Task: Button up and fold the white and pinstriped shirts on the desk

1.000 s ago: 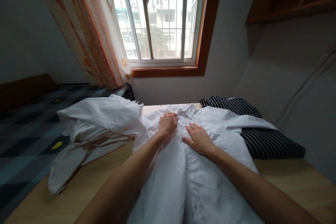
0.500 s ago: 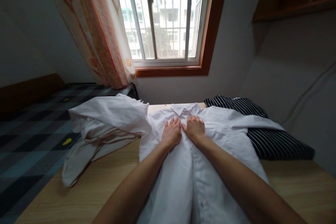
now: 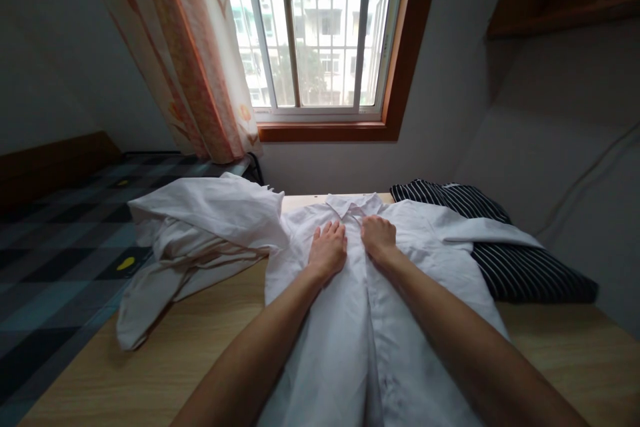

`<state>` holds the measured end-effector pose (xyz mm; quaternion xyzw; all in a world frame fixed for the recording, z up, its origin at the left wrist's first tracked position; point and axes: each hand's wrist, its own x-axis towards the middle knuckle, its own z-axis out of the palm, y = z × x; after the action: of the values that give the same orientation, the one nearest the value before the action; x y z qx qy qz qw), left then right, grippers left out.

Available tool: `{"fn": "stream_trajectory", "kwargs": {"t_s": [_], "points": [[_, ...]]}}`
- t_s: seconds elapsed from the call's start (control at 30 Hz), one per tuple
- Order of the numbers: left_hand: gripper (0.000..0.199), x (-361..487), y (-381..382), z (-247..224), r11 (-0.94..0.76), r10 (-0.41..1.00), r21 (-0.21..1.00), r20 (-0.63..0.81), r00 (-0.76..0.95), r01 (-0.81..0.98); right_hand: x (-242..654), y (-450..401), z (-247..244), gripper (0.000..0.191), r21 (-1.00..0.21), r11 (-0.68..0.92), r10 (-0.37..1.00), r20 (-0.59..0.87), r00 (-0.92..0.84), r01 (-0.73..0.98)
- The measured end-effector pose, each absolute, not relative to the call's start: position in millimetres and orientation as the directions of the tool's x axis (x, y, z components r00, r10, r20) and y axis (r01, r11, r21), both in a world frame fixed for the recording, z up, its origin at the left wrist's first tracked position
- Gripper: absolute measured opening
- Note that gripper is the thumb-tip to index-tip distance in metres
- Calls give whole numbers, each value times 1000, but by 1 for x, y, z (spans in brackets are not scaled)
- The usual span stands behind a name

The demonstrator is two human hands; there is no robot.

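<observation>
A white collared shirt [image 3: 325, 340] lies spread face up on the wooden table, its collar [image 3: 354, 204] toward the window and its front edges a little apart lower down. My left hand [image 3: 328, 248] rests flat on the chest of the shirt, left of the front opening, with the fingers stretched out. Just right of the opening, below the collar, my right hand [image 3: 379, 236] is closed with its fingers curled on the shirt front. The fingertips of that hand are hidden.
Crumpled white cloth [image 3: 210, 213] is heaped on the table's left side. A black-and-white striped cloth bundle [image 3: 535, 277] lies at right, under the shirt's sleeve. Bare wood tabletop [image 3: 200, 340] shows in front. A checked bed [image 3: 45, 287] adjoins at left; a window and curtain stand behind.
My right hand has shifted slightly right, away from my left hand, and its fingers have curled in more. My left hand stays in place. The camera view has tilted slightly.
</observation>
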<state>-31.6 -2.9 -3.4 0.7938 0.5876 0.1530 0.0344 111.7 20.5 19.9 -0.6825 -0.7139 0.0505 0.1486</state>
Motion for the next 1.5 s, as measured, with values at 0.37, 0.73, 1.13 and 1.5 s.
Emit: {"fn": "stream_trajectory", "kwargs": {"t_s": [0.37,0.73,1.13,1.5], "points": [[24,3,18,21,-211,968,303,195,157,929,151,31,-9,20,-683,64,970,213,115,728],[17,23,38,21,-18,998,433,55,-7,901,154,38,-17,20,-769,90,971,208,115,633],[22,9,30,17,-100,989,455,139,41,885,142,31,-16,24,-826,130,963,238,131,548],[22,6,33,16,-106,992,503,118,53,858,142,28,-13,21,-862,162,961,250,123,481]]}}
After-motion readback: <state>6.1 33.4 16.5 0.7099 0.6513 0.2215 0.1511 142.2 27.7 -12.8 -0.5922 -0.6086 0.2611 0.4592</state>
